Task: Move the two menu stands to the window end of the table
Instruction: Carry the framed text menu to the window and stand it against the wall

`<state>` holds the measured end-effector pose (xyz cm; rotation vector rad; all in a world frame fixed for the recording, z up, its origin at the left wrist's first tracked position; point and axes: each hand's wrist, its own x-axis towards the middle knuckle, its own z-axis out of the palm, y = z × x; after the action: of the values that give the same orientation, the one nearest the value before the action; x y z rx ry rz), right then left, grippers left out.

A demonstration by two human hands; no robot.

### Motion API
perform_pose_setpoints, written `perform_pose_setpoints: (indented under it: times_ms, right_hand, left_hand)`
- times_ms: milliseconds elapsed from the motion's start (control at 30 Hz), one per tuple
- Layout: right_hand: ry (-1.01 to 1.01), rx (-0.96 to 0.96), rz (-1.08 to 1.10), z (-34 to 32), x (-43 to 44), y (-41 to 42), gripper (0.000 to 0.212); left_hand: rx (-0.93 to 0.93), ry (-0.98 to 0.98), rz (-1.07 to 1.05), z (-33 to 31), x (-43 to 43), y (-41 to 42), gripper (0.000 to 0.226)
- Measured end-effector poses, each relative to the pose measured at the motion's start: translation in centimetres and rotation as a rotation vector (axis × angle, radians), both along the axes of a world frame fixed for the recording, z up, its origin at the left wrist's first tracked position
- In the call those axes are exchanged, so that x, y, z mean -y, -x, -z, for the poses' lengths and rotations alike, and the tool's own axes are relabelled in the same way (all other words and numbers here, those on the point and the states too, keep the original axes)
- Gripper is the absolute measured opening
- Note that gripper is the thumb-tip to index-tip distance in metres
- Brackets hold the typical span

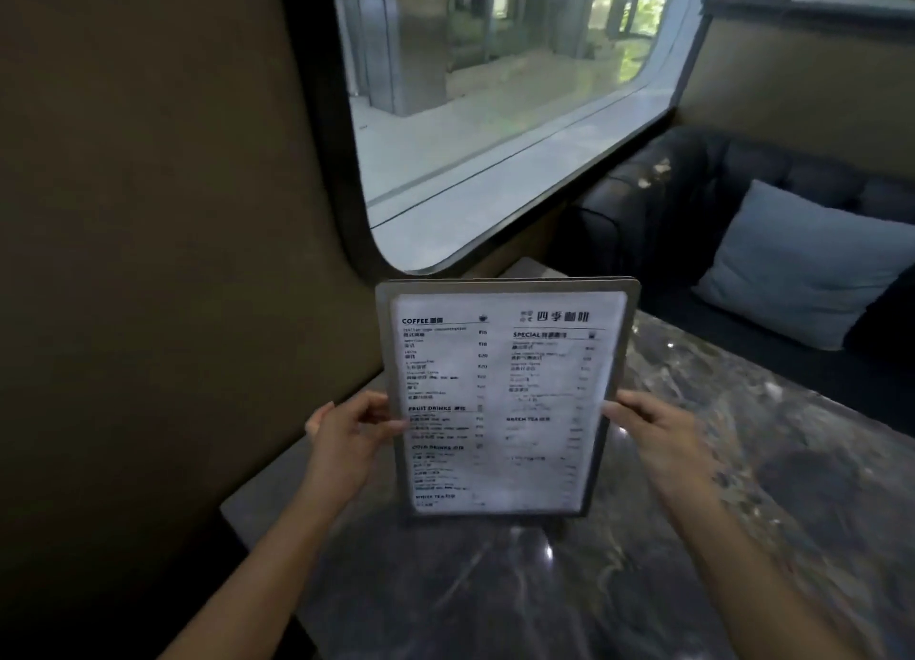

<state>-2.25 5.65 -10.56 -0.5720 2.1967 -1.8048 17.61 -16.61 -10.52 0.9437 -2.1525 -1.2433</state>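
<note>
One menu stand, a grey-framed upright sheet with printed drink lists, stands in the middle of the view with its foot at or just above the dark marble table. My left hand grips its left edge and my right hand grips its right edge, both about halfway up. The stand faces me and hides the table surface behind it. A second menu stand is not visible. The window lies beyond the far end of the table.
A brown padded wall runs along the left of the table. A dark tufted sofa with a light blue cushion sits on the right side.
</note>
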Motion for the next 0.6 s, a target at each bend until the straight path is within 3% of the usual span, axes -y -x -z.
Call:
perform_pose_setpoints:
  times_ms: [100,200,400,600]
  right_hand:
    - [-0.007,0.014,-0.09,0.0,3.3,-1.4,0.018]
    - [-0.011,-0.007,-0.123,0.3,6.2,-2.6,0.01]
    - [0.029,0.058,-0.218,1.0,10.7,-4.9,0.022]
    - [0.034,0.111,-0.283,1.5,13.3,-6.3,0.016]
  left_hand:
    - [0.008,-0.034,-0.081,0.5,1.5,-3.3,0.006]
    - [0.018,-0.071,-0.158,0.7,2.8,-6.1,0.016]
    - [0.049,-0.063,-0.283,1.1,4.1,-10.5,0.022]
    - [0.035,-0.077,-0.333,1.4,5.2,-12.8,0.025]
